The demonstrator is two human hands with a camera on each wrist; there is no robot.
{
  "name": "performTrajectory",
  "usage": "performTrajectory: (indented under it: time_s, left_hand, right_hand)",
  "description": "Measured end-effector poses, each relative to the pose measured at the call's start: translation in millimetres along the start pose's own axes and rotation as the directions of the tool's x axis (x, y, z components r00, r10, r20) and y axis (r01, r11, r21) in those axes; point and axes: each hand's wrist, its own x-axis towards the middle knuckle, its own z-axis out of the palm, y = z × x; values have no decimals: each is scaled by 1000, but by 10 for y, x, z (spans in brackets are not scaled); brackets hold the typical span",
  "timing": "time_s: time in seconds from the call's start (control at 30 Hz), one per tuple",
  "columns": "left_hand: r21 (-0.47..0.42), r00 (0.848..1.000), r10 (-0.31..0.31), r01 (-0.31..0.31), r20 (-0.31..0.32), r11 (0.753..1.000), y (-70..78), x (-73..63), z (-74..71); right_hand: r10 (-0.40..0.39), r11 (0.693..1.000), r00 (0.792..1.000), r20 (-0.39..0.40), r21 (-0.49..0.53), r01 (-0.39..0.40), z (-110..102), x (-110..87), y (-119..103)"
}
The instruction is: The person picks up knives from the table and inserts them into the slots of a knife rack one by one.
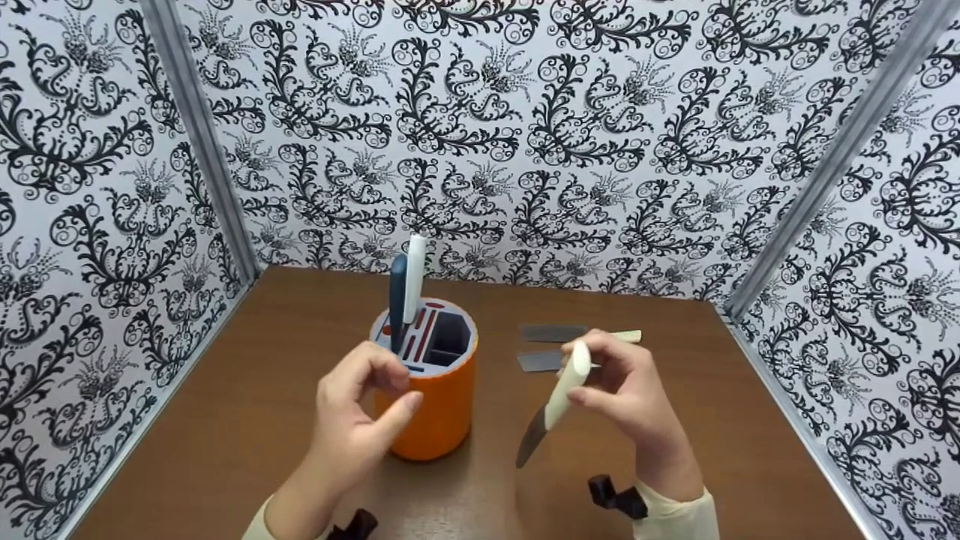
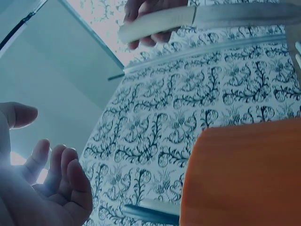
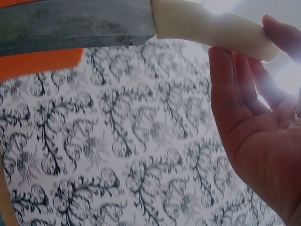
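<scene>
My right hand (image 1: 622,382) pinches a knife by its cream handle (image 1: 568,386), the blade (image 1: 533,439) slanting down to the left above the table. In the right wrist view the thumb and fingers grip the cream handle (image 3: 211,28) near its butt end. My left hand (image 1: 360,409) holds nothing; its fingers bend loosely, thumb apart, in front of an orange knife holder (image 1: 431,420). A dark blue handle (image 1: 397,300) and a white handle (image 1: 414,277) stand upright in the holder's slotted grey top.
Behind my right hand, two blades lie flat on the brown table (image 1: 247,397): a farther knife (image 1: 553,332) with a pale handle and a nearer knife (image 1: 538,362) partly hidden by the fingers. Patterned walls (image 1: 480,150) with metal posts enclose the back and sides.
</scene>
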Motion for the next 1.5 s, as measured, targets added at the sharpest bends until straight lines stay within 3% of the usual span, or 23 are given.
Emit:
performTrajectory:
  time_s: [0.17, 0.27, 0.43, 0.73, 0.9, 1.13, 1.4, 1.5]
  left_hand:
    - [109, 993, -89, 80, 74, 991, -14, -89, 187]
    - [154, 979, -151, 130, 134, 979, -43, -154, 305]
    - [156, 948, -240, 210, 207, 965, -68, -234, 446]
    - [120, 896, -355, 335, 265, 935, -124, -301, 573]
    - [71, 888, -381, 376, 258, 924, -120, -310, 590]
    - [36, 880, -384, 390, 278, 920, -114, -309, 611]
    - [-26, 868, -379, 408, 320, 913, -161, -349, 654]
    - [-22, 872, -379, 406, 309, 914, -164, -361, 658]
  right_hand:
    - [23, 1000, 999, 38, -22, -23, 203, 17, -15]
    - [38, 998, 997, 63, -45, -36, 325, 18, -8]
    - [45, 996, 996, 79, -81, -39, 502, 3, 4]
    - [42, 989, 997, 66, -141, -32, 718, -14, 13]
    - [40, 986, 999, 35, -160, -34, 769, -22, 16]
    - [101, 974, 993, -56, -200, -110, 812, -35, 28]
    - [131, 963, 988, -86, -224, -148, 860, -33, 49]
    - [120, 964, 990, -80, -229, -136, 882, -39, 61]
